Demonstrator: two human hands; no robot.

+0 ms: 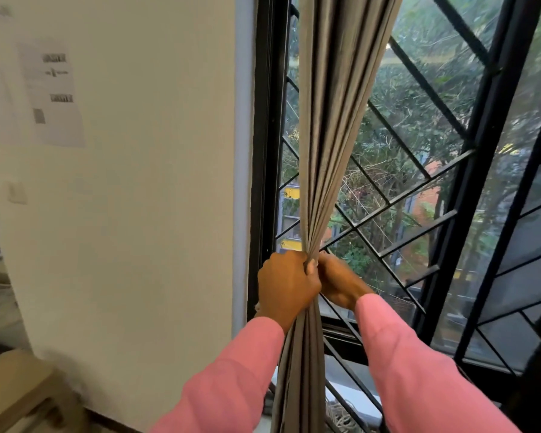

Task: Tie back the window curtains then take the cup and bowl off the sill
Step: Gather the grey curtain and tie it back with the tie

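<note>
Both gripping gathered curtain (334, 120), left hand (286, 284) beside right hand (341, 281)

This is an indoor room on an upper floor, seemingly residential. A plain cream painted wall (138, 214) fills the left of the frame, with printed paper notices (53, 95) stuck at upper left and a white wall switch (17, 192) below. On the right, a grey pleated fabric curtain (334, 120) hangs before a black-framed window with diagonal metal bars (478, 145). Green treetops (419, 120) and orange building walls show outside, lower down.
</note>
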